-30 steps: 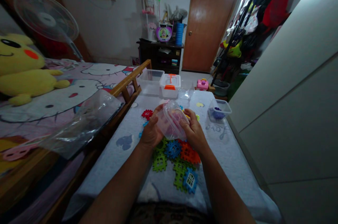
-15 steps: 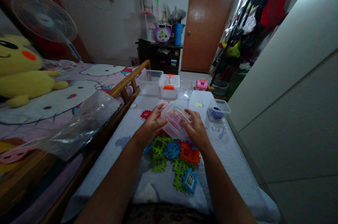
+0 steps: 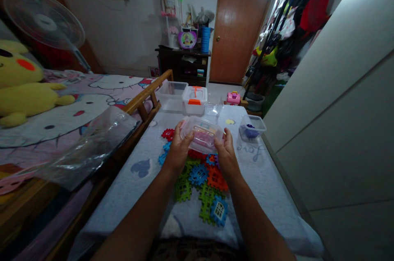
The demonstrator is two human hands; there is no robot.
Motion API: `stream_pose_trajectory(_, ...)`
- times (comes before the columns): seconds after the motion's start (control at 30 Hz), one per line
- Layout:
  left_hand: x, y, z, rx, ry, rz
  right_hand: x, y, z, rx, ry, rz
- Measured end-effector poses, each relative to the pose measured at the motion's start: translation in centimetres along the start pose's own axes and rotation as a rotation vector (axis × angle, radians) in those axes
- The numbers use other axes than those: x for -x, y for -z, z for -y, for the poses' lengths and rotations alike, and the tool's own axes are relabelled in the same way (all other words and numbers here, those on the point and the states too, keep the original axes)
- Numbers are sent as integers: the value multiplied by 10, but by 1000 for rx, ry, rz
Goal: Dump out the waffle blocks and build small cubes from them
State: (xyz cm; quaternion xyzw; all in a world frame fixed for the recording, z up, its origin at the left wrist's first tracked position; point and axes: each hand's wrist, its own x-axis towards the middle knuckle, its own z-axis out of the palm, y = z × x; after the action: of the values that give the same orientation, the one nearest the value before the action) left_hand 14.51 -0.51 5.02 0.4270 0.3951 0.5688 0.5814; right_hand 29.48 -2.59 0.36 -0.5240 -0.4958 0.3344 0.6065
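Note:
Between my two hands is a clear plastic container (image 3: 202, 133) with pink contents, held above the table. My left hand (image 3: 179, 146) grips its left end, thumb on the near side. At the opposite end, my right hand (image 3: 226, 152) is closed on it, the thumb on the near edge and the fingers behind. Beneath lie interlocking plastic building pieces: green ones (image 3: 184, 190), an orange one (image 3: 217, 177), a blue one (image 3: 198, 175) and a blue window piece (image 3: 219, 210). The container and my hands hide part of the pile. A red piece (image 3: 168, 134) lies left of my left hand.
An open clear box (image 3: 252, 124) with purple pieces stands at right. Toward the back are a large clear bin (image 3: 172, 96), an orange-latched box (image 3: 195, 99) and a clear lid-like tray (image 3: 213, 109). A wooden bed rail (image 3: 144, 99) borders the left, a pale cabinet (image 3: 332, 129) the right.
The container has turned from a slant to nearly level. My right hand has moved from its top to its right end, and my left hand has come lower along the left end.

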Motion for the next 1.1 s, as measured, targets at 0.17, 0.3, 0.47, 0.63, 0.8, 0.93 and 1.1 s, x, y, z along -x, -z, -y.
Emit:
stream_pose_trajectory(0.17, -3, 1, 9, -79, -80, -10, -3, 1, 5, 46, -81, -19)
stream_pose_trajectory(0.3, -5, 4, 10, -263, -159, -52, -4, 4, 4, 143, -60, -27)
stream_pose_trajectory(0.47, -4, 5, 12, -375, -200, -63, -6, 6, -4, 238, -31, -4)
stream_pose_trajectory(0.63, -4, 4, 16, -358, -211, -81, -8, 5, -10, 274, 2, -29)
stream_pose_trajectory(0.8, -6, 4, 18, -405, -213, -103, -9, 3, -12, 274, 4, 0)
stream_pose_trajectory(0.93, -6, 4, 19, -477, -215, -87, -10, 1, -9, 289, -4, -7)
stream_pose_trajectory(1.1, -9, 5, 19, -459, -226, -81, -12, 2, 0, 270, 24, 17)
